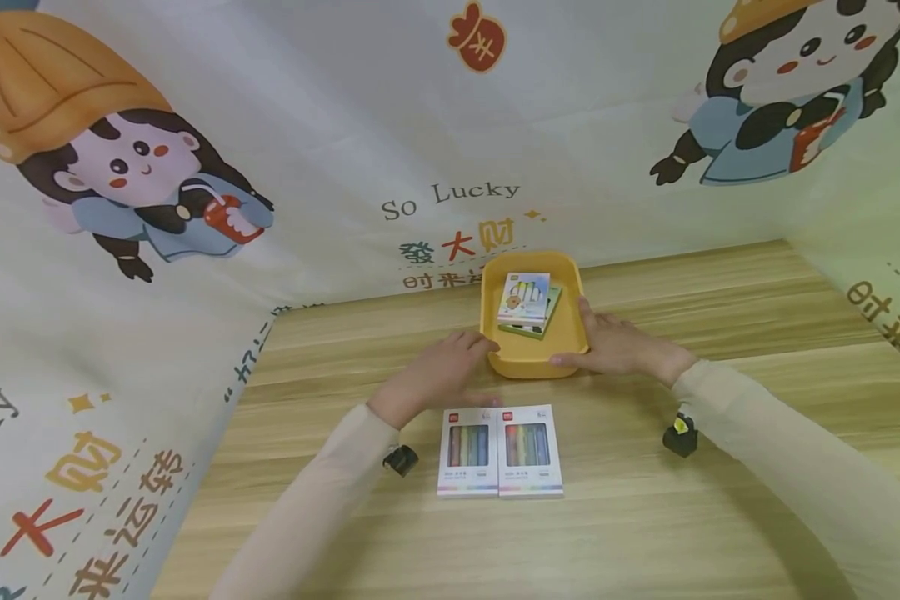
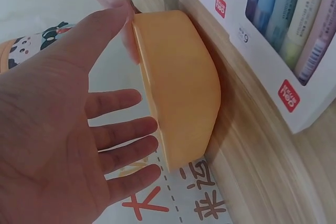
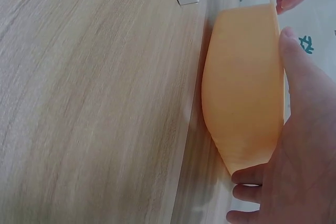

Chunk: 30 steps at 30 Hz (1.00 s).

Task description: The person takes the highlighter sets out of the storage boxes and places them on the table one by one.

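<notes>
A yellow plastic bin (image 1: pixel 536 367) stands at the back of the wooden table. In it lie a white box of markers (image 1: pixel 525 300) and, partly beneath that, a green-edged box (image 1: pixel 543 323). My right hand (image 1: pixel 615 340) holds the bin's right near corner, thumb at the near rim and fingers along the right side. At the left near corner is my left hand (image 1: pixel 438 371), its fingers spread and fairly straight; in the left wrist view the fingertips (image 2: pixel 149 127) reach the rim. Two white marker boxes (image 1: pixel 468 479) (image 1: pixel 531 479) lie side by side nearer me.
Behind the bin rises a printed cloth backdrop (image 1: pixel 330 167) that also runs along both sides of the wooden table (image 1: pixel 615 533). A small black device (image 1: pixel 679 437) sits at my right wrist and another black device (image 1: pixel 401 460) at my left.
</notes>
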Available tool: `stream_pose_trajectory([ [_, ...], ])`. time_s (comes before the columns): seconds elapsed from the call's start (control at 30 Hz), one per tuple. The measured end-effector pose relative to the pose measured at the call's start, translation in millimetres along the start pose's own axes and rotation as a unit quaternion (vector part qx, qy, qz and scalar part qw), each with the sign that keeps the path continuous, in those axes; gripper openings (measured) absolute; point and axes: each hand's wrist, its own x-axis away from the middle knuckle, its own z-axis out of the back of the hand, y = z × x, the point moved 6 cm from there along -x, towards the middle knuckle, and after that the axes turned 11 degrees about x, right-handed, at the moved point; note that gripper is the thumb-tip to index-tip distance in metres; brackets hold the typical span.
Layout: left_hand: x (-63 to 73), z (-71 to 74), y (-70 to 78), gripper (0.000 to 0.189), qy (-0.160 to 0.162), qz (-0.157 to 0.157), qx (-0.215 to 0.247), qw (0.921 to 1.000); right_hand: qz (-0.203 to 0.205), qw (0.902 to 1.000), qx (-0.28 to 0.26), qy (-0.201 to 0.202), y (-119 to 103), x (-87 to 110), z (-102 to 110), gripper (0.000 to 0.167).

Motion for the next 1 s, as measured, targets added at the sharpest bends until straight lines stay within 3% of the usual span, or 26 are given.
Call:
stream_pose_trajectory([
  [0.13, -5.4, 4.0, 1.6, 0.079, 0.007, -0.008, -0.007, 0.9999, -0.006, 1.0, -0.004, -0.004, 1, -1.6, -1, 0.119],
  [1.0, -45.2, 17.6, -8.3, 0.077, 0.003, 0.028, 0.012, 0.9995, -0.005, 0.9999, -0.013, -0.007, -2, -3.0, 1, 0.118],
])
